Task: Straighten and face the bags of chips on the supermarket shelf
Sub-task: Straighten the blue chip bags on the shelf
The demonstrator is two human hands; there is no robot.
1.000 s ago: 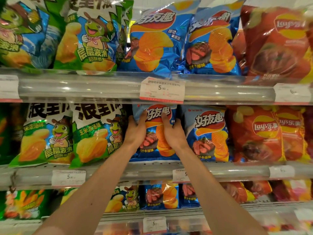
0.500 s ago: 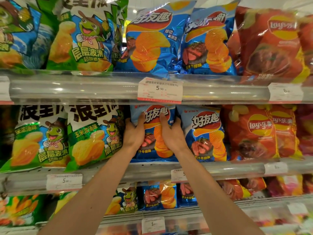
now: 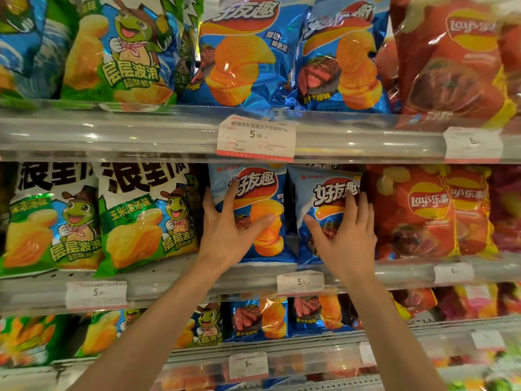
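Middle shelf (image 3: 174, 280), left to right: my left hand (image 3: 225, 235) spread flat on one blue steak-flavour chip bag (image 3: 262, 210), my right hand (image 3: 348, 238) spread flat on its tilted neighbour bag (image 3: 315, 198). Risk, as I judge it: hard pressing could crush chips, or tip the neighbour onto the red Lay's bags (image 3: 417, 213) beside it.

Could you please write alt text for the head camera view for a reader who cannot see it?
A person's left hand and right hand press flat on two neighbouring blue chip bags on the middle shelf. Green bags stand left, red bags right.
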